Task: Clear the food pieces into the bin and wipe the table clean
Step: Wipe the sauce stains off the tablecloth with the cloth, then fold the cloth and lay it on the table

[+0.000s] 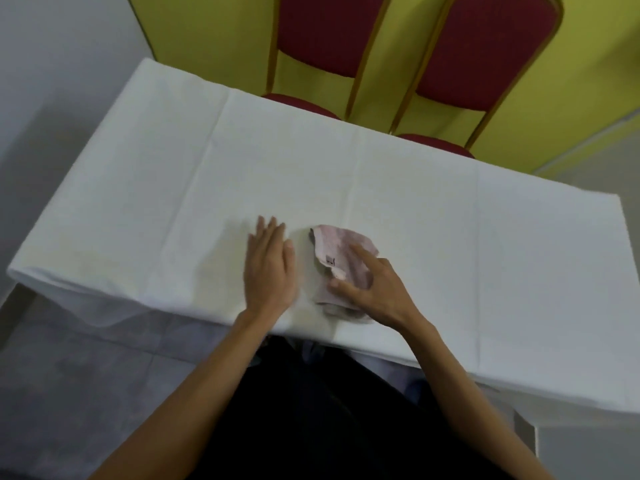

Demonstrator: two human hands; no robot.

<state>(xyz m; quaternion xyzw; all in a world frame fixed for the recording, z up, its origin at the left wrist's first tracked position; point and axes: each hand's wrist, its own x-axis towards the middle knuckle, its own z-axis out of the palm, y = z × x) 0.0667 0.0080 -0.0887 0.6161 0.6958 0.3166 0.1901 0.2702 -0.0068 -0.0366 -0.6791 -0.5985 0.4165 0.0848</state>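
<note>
A crumpled pink cloth [337, 249] lies on the white tablecloth [346, 168] near the table's front edge. My right hand [370, 289] rests on the cloth with fingers spread, pressing it against the table. My left hand [270, 268] lies flat, palm down, on the tablecloth just left of the cloth, fingers together, holding nothing. I see no food pieces on the table and no bin in view.
Two red-cushioned chairs with gold frames [329, 36] [485, 53] stand behind the table's far edge against a yellow wall. Grey floor [86, 375] lies to the left, below the hanging cloth. My dark-clothed lap is under the front edge.
</note>
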